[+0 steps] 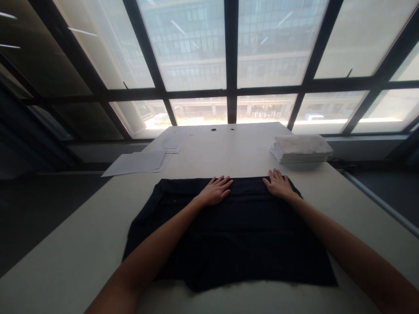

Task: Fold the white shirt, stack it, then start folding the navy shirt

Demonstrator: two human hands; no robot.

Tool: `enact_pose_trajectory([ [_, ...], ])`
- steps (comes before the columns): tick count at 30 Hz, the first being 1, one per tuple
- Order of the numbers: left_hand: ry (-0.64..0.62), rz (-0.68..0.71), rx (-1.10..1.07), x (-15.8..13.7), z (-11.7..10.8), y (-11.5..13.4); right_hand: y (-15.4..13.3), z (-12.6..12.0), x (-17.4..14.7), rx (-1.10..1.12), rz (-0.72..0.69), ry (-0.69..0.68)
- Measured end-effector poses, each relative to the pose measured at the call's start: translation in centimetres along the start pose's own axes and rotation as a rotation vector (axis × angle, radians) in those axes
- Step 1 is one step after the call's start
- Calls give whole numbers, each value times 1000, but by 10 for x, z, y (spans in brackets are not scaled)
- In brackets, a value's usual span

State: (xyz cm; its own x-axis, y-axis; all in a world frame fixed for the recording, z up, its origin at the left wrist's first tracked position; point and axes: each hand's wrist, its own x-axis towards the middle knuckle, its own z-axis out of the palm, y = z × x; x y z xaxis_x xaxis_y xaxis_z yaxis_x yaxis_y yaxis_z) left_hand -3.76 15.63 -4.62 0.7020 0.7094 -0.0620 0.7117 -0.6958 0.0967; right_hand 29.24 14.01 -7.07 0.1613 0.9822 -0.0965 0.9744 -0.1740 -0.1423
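A dark navy garment [242, 244] lies spread on the white table in front of me; its exact kind is hard to make out in the dim light. My left hand [216, 190] rests flat near the middle of its far edge, fingers spread. Toward the far right corner of the cloth, my right hand [278, 184] also presses palm down with the fingers apart. Both forearms reach across the fabric from the near side. A small pale spot shows on the cloth left of my left hand.
The white table [242, 150] stretches toward the tall windows. Sheets of paper [137, 162] lie at the left, some overhanging the edge. A stack of folded white cloth [303, 148] sits at the far right edge. Two dark round holes mark the far end.
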Motion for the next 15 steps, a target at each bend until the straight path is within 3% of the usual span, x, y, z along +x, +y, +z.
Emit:
enact_pose_trajectory([
  [4,2,3,-9,0,1,-1,13,1,1,-23,49,34],
  [15,20,8,-53,1,2,-3,12,3,-3,-52,31,79],
])
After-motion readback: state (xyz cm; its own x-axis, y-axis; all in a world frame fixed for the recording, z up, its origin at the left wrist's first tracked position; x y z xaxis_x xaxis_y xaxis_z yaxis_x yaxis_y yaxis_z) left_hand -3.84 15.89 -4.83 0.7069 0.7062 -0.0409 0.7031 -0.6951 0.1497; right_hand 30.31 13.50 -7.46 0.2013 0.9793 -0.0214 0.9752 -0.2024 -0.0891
